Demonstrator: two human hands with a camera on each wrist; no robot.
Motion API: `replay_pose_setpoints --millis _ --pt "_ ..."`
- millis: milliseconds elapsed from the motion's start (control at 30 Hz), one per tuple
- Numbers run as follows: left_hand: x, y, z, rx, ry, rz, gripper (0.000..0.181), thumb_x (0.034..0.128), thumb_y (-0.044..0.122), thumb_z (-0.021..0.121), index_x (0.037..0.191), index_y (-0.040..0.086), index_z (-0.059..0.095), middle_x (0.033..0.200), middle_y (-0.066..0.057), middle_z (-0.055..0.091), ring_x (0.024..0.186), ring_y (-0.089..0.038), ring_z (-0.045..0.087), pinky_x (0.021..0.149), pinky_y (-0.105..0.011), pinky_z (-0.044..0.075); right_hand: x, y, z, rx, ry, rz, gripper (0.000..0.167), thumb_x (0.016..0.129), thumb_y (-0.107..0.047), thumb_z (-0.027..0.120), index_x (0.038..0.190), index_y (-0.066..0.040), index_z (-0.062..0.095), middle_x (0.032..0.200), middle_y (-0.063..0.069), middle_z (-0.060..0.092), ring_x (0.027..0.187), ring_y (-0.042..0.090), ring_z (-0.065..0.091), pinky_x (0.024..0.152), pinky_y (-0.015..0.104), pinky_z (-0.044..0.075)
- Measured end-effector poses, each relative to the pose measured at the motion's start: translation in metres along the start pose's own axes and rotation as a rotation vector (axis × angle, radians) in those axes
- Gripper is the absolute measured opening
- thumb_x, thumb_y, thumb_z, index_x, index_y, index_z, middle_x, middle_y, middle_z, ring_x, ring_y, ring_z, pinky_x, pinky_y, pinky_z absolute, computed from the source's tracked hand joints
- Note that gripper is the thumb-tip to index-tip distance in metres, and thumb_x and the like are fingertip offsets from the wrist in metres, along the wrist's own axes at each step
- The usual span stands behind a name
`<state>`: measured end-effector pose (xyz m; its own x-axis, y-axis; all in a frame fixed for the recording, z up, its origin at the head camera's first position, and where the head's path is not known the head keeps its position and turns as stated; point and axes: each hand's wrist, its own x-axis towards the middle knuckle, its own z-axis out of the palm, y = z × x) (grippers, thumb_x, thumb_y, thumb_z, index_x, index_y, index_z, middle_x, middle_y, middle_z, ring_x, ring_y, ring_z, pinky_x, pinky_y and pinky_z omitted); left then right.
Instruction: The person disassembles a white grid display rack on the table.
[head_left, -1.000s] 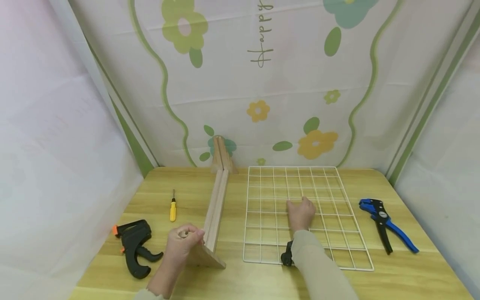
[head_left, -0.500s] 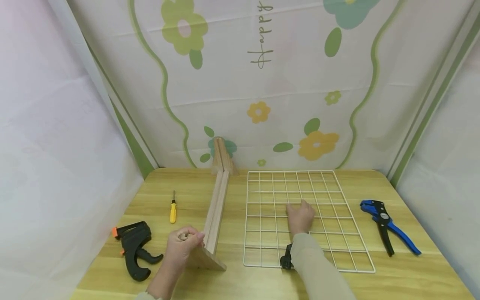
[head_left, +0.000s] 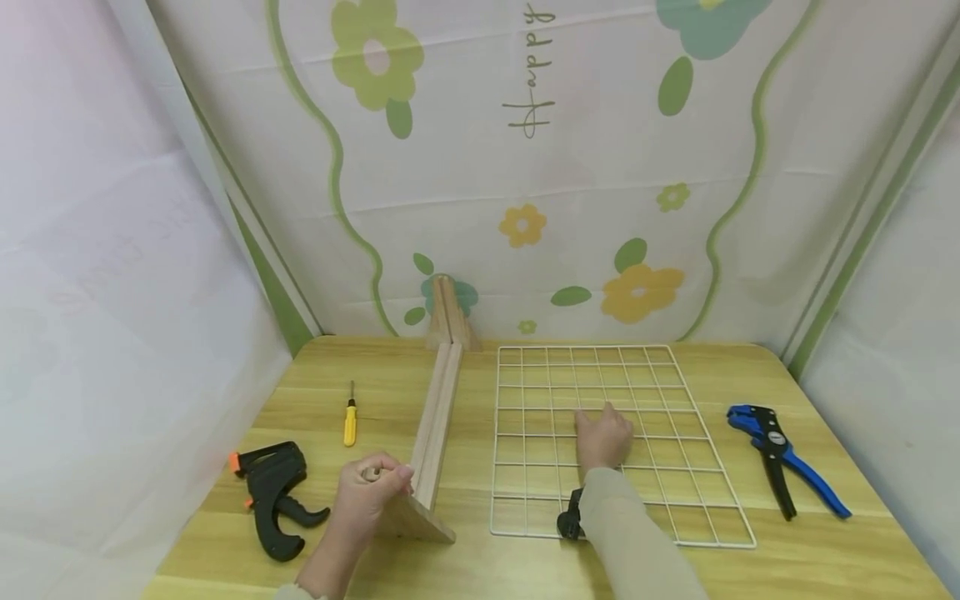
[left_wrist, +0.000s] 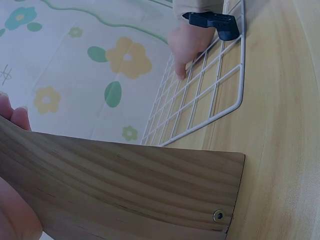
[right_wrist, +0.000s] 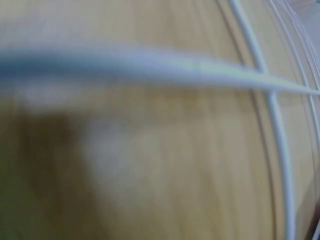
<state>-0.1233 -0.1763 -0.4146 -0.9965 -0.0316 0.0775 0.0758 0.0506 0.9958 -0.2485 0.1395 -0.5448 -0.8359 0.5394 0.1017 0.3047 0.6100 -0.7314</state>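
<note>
My left hand (head_left: 363,500) grips the top of the near end board (head_left: 416,518) of a wooden stand. Two pale rails (head_left: 437,421) run back from it to a matching far end (head_left: 452,315) by the cloth wall. The left wrist view shows the board's grain and a bolt (left_wrist: 218,215) near its lower corner. My right hand (head_left: 603,439) holds the middle of a white wire grid panel (head_left: 532,436), fingers bent down at the wires; some fingertips are hidden. Its bars (right_wrist: 280,135) look close above the wood in the blurred right wrist view.
A black clamp (head_left: 273,500) with orange ends and a yellow screwdriver (head_left: 350,423) lie to the left. Blue-and-black wire strippers (head_left: 783,458) rest right of the grid. White cloth walls (head_left: 585,150) with printed flowers enclose the wooden table (head_left: 480,575) at back and sides.
The wire grid has shifted slightly toward me along with my right hand. My left hand keeps its hold on the end board. The head view has moved a little.
</note>
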Motion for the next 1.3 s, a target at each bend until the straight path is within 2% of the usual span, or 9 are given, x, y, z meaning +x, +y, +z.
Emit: replay_pose_setpoints --millis 333,567,700,867,1133,1300 --pt "-0.001 0.0 -0.001 -0.005 -0.016 0.001 0.028 0.0818 -0.002 0.064 0.06 0.016 0.061 0.058 0.006 0.06 0.057 -0.007 0.052 0.059 -0.021 0.043 0.0 -0.003 0.003 -0.027 0.048 0.018 0.056 0.08 -0.032 0.068 0.118 0.006 0.055 0.105 0.025 0.062 0.097 0.038 0.049 0.085 0.046 0.04" --pt "-0.002 0.0 -0.002 0.003 0.008 0.013 0.027 0.0804 -0.001 0.065 0.06 0.014 0.06 0.057 0.006 0.059 0.056 -0.007 0.051 0.058 -0.02 0.043 -0.003 -0.009 -0.001 -0.031 0.008 -0.008 0.058 0.083 -0.033 0.066 0.121 0.009 0.054 0.105 0.026 0.062 0.093 0.037 0.049 0.081 0.045 0.04" --pt "-0.002 -0.001 -0.001 0.018 0.019 -0.008 0.026 0.0798 -0.001 0.066 0.059 0.013 0.06 0.056 0.006 0.059 0.059 -0.009 0.055 0.062 -0.023 0.044 -0.007 -0.009 -0.003 -0.106 -0.004 0.023 0.057 0.084 -0.038 0.065 0.12 0.006 0.055 0.103 0.024 0.063 0.091 0.036 0.05 0.078 0.046 0.041" --pt "-0.003 -0.004 0.002 0.019 0.015 -0.01 0.023 0.0797 -0.002 0.066 0.06 0.009 0.06 0.057 0.005 0.059 0.059 -0.01 0.054 0.062 -0.022 0.044 -0.009 -0.003 -0.003 -0.155 0.04 0.034 0.054 0.083 -0.04 0.065 0.115 0.003 0.059 0.097 0.022 0.065 0.089 0.037 0.051 0.076 0.046 0.041" --pt "-0.003 -0.003 0.001 -0.005 -0.001 -0.013 0.023 0.0792 0.001 0.067 0.06 0.012 0.061 0.058 0.006 0.059 0.056 -0.008 0.051 0.056 -0.02 0.044 -0.005 0.004 0.005 0.02 0.071 0.074 0.048 0.081 -0.037 0.068 0.111 -0.001 0.06 0.105 0.018 0.064 0.094 0.035 0.048 0.09 0.047 0.033" --pt "-0.001 -0.002 0.0 -0.004 0.001 -0.001 0.025 0.0798 -0.001 0.066 0.06 0.013 0.061 0.059 0.005 0.059 0.056 -0.007 0.051 0.056 -0.02 0.043 -0.003 -0.001 0.006 0.043 0.071 0.08 0.047 0.082 -0.036 0.068 0.114 -0.002 0.06 0.107 0.017 0.064 0.093 0.034 0.047 0.09 0.046 0.032"
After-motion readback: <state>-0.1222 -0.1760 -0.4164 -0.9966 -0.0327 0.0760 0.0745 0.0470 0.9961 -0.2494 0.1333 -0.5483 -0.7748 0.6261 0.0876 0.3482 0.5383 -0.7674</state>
